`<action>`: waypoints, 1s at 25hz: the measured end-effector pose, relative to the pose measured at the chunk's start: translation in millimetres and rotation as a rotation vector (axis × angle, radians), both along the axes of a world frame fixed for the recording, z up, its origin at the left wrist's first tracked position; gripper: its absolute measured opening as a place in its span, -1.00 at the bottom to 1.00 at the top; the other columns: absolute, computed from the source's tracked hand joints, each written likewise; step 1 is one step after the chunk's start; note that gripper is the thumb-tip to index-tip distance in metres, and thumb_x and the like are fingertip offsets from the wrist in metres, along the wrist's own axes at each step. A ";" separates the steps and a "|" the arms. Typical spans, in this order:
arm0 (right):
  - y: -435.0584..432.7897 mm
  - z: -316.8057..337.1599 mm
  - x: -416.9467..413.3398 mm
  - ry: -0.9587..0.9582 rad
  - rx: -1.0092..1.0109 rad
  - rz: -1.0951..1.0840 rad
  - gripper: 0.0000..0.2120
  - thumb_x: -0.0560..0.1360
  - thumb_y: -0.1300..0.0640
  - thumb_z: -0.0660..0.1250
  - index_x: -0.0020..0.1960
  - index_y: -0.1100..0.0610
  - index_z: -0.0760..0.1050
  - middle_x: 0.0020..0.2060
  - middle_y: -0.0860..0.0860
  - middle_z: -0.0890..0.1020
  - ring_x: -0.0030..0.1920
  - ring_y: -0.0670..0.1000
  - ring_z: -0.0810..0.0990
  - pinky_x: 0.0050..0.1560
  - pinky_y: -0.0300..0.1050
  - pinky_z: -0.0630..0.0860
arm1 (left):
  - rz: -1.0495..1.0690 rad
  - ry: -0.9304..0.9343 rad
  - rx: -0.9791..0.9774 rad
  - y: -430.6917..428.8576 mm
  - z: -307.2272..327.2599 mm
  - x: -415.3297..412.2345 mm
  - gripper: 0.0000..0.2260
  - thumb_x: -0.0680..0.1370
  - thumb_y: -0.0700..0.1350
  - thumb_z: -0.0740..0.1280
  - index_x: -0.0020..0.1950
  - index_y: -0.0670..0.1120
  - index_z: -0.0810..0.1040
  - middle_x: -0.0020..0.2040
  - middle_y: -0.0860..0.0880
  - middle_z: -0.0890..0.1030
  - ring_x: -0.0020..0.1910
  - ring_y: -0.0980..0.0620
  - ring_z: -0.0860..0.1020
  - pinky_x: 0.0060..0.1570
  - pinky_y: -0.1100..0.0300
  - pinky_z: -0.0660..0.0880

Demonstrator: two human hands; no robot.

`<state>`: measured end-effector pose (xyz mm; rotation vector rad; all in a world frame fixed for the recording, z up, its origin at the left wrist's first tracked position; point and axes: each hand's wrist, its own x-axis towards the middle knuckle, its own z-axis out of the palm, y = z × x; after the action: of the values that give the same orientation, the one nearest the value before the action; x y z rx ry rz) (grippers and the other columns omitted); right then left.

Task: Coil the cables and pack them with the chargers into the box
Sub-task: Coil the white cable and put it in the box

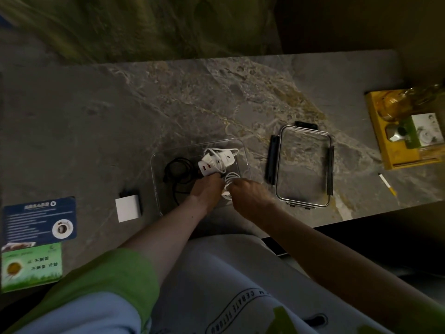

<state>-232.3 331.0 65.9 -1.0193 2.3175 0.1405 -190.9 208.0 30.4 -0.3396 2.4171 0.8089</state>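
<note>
Far left on the stone counter (96,131): two printed cards (39,219). Next, a white charger block (128,209), just outside the clear box (244,150). Inside the box — a black cable (177,174) at left, white chargers (216,163) at right. The left hand (207,191) and right hand (248,196) meet over the box's near right part, fingers closed on a coiled white cable (230,183). Right of the box: the lid (303,165), well apart.

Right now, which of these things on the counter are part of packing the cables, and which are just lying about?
Part of the job:
clear box
white cable
black cable
white multi-port charger
small white charger
clip-lock lid

Lying about:
blue card
green card
yellow box
cigarette
</note>
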 end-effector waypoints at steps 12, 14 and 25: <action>-22.0 -42.6 -16.5 -0.300 0.297 0.153 -0.67 0.52 0.23 0.27 0.27 0.25 0.46 0.23 0.19 0.52 0.26 0.17 0.49 0.35 0.05 0.40 | -0.162 0.037 -0.043 -5.9 -16.8 -0.1 -0.77 0.62 -0.19 0.17 0.20 -0.19 0.53 0.21 -0.15 0.52 0.19 -0.17 0.51 0.13 -0.03 0.47; -21.9 -46.1 -16.4 -0.320 0.321 0.161 -0.68 0.55 0.20 0.25 0.28 0.25 0.46 0.22 0.17 0.53 0.25 0.14 0.49 0.36 0.03 0.38 | -0.170 0.060 -0.037 -7.1 -18.0 1.0 -0.78 0.62 -0.18 0.17 0.18 -0.19 0.55 0.19 -0.15 0.52 0.17 -0.16 0.51 0.12 -0.01 0.47; -7.3 -29.9 -13.9 -0.302 0.025 -0.065 -0.57 0.49 0.34 0.21 0.32 0.10 0.46 0.25 0.12 0.49 0.14 0.08 0.55 0.11 -0.04 0.57 | -0.023 0.044 0.040 -17.3 -14.2 5.8 -0.79 0.55 -0.04 0.25 -0.02 -0.04 0.67 -0.03 -0.12 0.66 0.00 -0.14 0.63 -0.03 0.03 0.55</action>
<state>-246.2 323.6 36.0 -0.8846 2.0659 -0.0106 -185.0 190.7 16.3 -0.2804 2.4374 0.8619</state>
